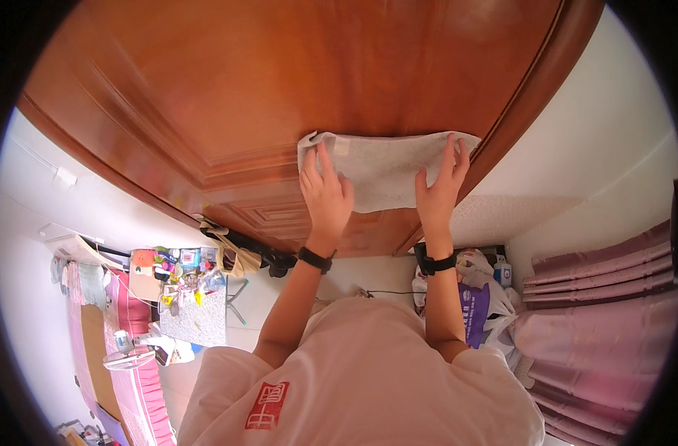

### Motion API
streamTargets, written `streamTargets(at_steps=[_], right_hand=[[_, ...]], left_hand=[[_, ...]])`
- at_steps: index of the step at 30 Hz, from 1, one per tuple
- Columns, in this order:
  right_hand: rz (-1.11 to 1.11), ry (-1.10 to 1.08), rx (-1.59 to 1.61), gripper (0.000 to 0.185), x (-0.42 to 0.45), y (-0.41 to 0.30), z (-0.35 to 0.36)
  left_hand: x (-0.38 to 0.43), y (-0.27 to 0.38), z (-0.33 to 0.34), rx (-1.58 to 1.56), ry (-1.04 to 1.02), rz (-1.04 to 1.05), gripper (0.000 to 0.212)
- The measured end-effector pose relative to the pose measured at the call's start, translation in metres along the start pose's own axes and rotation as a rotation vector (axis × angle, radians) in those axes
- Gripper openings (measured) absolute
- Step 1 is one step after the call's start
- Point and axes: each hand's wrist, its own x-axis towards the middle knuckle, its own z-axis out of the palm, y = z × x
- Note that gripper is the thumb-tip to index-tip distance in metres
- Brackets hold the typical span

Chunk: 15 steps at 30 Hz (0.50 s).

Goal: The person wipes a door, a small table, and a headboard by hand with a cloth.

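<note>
A pale grey cloth (386, 173) lies spread against the panelled wooden door (272, 72) in front of me, with a small light tag near its upper left. My left hand (328, 192) holds the cloth's left end to the door, fingers pointing up and the corner curled above them. At the other end, my right hand (440, 192) presses near the upper right corner, its thumb apart from the fingers. That corner reaches close to the door's right edge. The palms face away, so the fingers' contact with the cloth is partly hidden. Each wrist wears a black band.
Cloth straps and dark items hang by the door's lower left edge (233, 256). A cluttered table (194, 320) stands left, with a fan (128, 357) near a pink-covered bed. Plastic bags and a purple bag (474, 312) sit to the right, near pink curtains (601, 334).
</note>
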Motion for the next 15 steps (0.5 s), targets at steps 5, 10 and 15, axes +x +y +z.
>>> streamTargets(at_steps=[5,10,15], right_hand=[[-0.052,0.07,-0.015,0.063,0.007,0.023,0.003],[0.223,0.019,0.173,0.042,0.004,0.055,0.003],[0.042,0.042,-0.044,0.023,-0.01,0.078,0.007]], left_hand=[[0.014,-0.012,-0.008,0.013,0.07,0.025,0.067],[0.024,-0.019,-0.011,-0.066,0.102,-0.064,0.06],[0.03,-0.038,-0.021,0.021,0.007,-0.076,0.041]])
